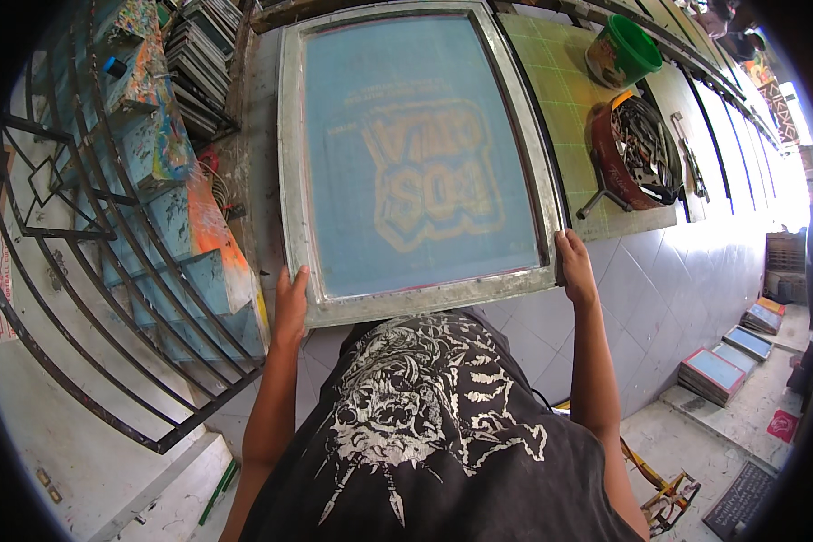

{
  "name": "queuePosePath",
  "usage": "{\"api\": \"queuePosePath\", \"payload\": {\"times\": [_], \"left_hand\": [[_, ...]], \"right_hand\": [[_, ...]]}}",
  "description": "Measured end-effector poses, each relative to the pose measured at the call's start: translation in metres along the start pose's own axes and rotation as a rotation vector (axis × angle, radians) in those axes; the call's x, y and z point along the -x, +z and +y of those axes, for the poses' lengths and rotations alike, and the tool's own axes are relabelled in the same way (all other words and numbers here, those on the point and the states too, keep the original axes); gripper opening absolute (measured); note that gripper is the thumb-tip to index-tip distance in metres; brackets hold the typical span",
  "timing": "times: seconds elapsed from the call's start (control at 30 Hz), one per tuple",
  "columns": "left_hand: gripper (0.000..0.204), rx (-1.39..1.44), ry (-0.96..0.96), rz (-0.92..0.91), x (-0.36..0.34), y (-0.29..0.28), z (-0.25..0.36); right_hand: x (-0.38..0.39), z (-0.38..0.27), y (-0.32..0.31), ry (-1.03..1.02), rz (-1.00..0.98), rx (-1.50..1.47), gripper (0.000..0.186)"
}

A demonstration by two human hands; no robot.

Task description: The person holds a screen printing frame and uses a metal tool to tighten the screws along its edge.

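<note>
A large screen printing frame (334,172) lies in front of me, with a worn grey metal border and blue mesh. Pale block lettering shows in the mesh, a little right of its middle. My left hand (291,303) grips the frame's near left corner, its thumb and fingers around the border. At the near right corner, my right hand (576,268) is closed on the border too. The far end of the frame reaches the top of the view. What bears its underside is hidden.
On the right, a green cutting mat (551,81) carries a green bucket (625,52) and a round dark red tin (619,149) of tools. Paint-stained blue steps (167,217) and black metal bars (90,194) stand at left. Several small framed screens (714,372) lie low at right.
</note>
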State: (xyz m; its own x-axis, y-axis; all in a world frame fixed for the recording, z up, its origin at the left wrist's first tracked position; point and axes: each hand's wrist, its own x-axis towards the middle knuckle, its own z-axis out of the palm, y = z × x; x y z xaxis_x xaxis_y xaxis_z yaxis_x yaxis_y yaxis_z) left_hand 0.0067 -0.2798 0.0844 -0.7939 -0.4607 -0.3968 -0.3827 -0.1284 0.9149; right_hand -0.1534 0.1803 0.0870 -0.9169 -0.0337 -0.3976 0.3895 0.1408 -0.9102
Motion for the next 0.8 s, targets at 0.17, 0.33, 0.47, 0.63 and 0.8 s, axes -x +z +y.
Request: {"api": "queuePosePath", "payload": {"times": [0.17,0.33,0.47,0.63,0.8], "left_hand": [[0.043,-0.029,-0.001,0.004,-0.0022,-0.0033,-0.0051],[0.043,-0.006,-0.023,0.007,-0.0011,-0.0018,-0.0051],[0.043,-0.029,0.002,0.020,-0.0019,-0.0009,-0.0021],[0.042,-0.004,0.003,0.016,-0.0030,-0.0028,-0.0066],[0.041,0.014,-0.006,-0.006,-0.0036,-0.0034,-0.0057]], "right_hand": [[-0.0036,0.0060,-0.0011,-0.004,-0.001,-0.022,0.023],[-0.0022,0.0047,-0.0015,0.017,-0.008,-0.028,0.023],[-0.0034,0.0050,-0.0004,0.018,0.024,-0.031,0.024],[-0.0071,0.0088,-0.0047,0.040,0.010,-0.015,0.026],[-0.0010,0.0009,-0.0018,0.038,0.006,0.009,0.027]]}}
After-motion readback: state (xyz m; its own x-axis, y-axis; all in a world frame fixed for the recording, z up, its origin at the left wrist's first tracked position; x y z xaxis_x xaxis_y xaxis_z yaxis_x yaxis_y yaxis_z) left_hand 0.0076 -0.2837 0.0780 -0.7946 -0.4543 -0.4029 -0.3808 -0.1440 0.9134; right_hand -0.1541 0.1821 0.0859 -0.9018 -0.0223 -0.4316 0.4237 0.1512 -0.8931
